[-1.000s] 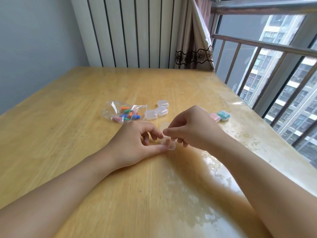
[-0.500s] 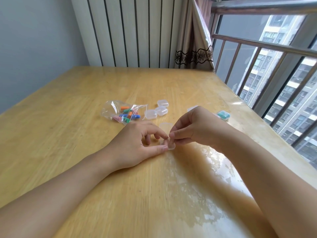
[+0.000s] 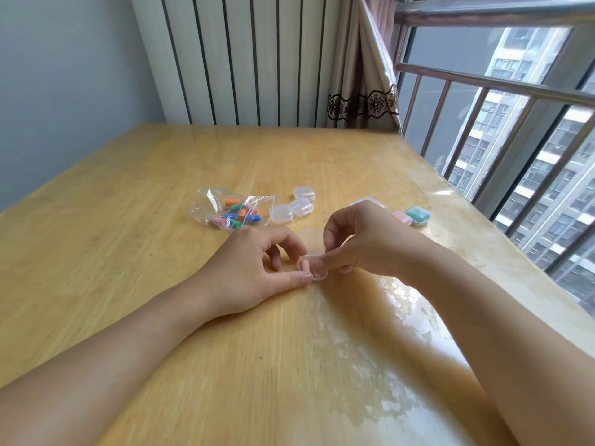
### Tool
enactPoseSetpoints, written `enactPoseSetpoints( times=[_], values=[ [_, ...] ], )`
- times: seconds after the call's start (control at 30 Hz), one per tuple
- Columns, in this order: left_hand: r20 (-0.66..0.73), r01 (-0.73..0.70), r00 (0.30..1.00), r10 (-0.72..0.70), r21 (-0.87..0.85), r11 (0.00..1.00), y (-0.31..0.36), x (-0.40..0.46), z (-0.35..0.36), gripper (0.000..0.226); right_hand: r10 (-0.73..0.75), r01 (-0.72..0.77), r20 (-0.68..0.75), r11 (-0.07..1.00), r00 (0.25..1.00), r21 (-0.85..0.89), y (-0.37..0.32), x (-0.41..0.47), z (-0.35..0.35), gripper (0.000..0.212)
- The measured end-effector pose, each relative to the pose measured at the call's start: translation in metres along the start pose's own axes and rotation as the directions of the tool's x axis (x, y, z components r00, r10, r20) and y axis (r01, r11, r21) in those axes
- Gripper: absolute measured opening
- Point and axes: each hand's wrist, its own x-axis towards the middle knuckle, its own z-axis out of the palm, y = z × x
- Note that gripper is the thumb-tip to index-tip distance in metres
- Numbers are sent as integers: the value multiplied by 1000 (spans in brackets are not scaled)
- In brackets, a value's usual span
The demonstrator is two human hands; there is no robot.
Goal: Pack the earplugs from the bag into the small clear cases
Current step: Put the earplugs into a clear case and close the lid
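Note:
A small clear case [image 3: 317, 272] lies open on the wooden table [image 3: 128, 204], its lid [image 3: 309, 238] standing up behind. My left hand [image 3: 257, 268] steadies the case with thumb and forefinger at its left side. My right hand [image 3: 360, 241] pinches something small down into the case; I cannot make out what it holds. A clear bag [image 3: 228, 212] with several coloured earplugs lies behind my left hand. Three shut clear cases [image 3: 301, 206] sit beside the bag.
A case with pink earplugs [image 3: 402, 217] and one with teal earplugs [image 3: 418, 215] sit at the right, behind my right hand, with another clear case [image 3: 367, 201] partly hidden. A window railing [image 3: 483, 82] runs along the table's right edge. A curtain [image 3: 363, 75] hangs at the back.
My right hand has dropped from above the case down onto it, fingertips now pressing into the base. My left hand has stayed at the case's left side.

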Motion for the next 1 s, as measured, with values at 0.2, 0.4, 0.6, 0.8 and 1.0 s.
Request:
enactPoseSetpoints(
  times=[0.2,0.4,0.6,0.8,1.0],
  values=[
    [-36,22,999,-24,-65,998,1,0,2,52,42,-33,-42,980,998,198,2,2,-12,31],
    [-30,-2,1000,2,-3,1000,0,1,0,58,-98,96,5,987,995,132,1,1,-6,17],
    [-12,-138,990,141,116,984,-2,1,-4,40,-182,198,113,969,977,-145,-2,-6,-7,7],
    [-21,-140,990,142,85,987,-1,-1,-4,31,-202,218,108,962,973,-165,-1,-3,-3,9],
    [-34,-120,992,121,51,991,5,-3,-4,17,-216,237,117,948,969,-212,0,-2,-2,12]
  ],
)
